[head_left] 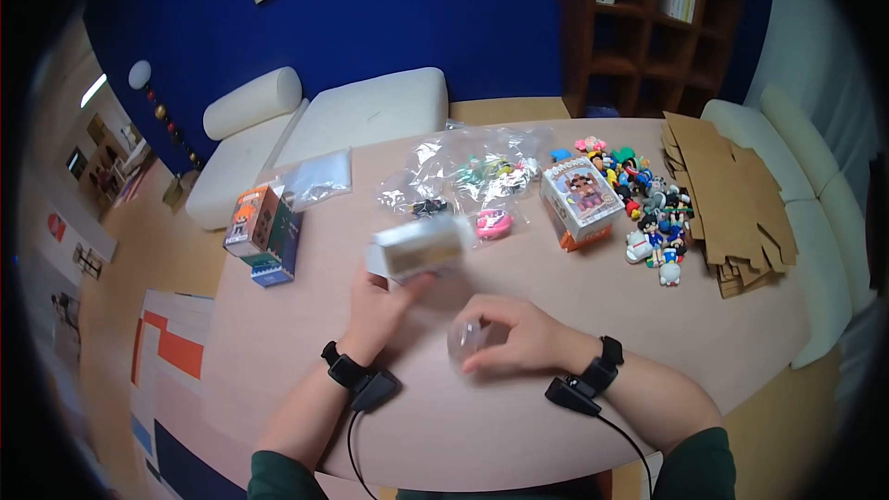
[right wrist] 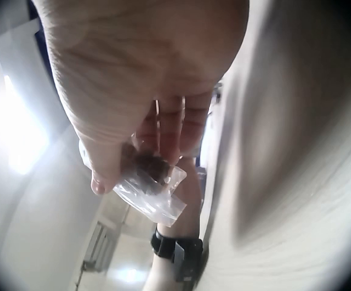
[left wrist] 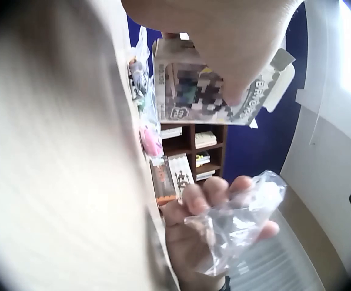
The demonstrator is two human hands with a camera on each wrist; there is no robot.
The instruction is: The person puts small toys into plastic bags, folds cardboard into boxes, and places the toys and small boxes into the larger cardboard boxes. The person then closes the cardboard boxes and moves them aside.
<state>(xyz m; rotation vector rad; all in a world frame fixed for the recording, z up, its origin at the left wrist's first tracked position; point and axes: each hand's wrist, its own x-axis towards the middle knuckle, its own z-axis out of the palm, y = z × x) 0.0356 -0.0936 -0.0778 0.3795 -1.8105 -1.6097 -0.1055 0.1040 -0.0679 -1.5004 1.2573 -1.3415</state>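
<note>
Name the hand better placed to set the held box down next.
Probably the left hand: it grips the box, while the right hand is occupied holding a clear plastic bag.

Held box, left wrist view: sideways pale lettering along one edge, apparently opening "BAV", remainder blurred; print on white-topped box and orange-fronted box too small to read.

Figurines between box and cardboard
</note>
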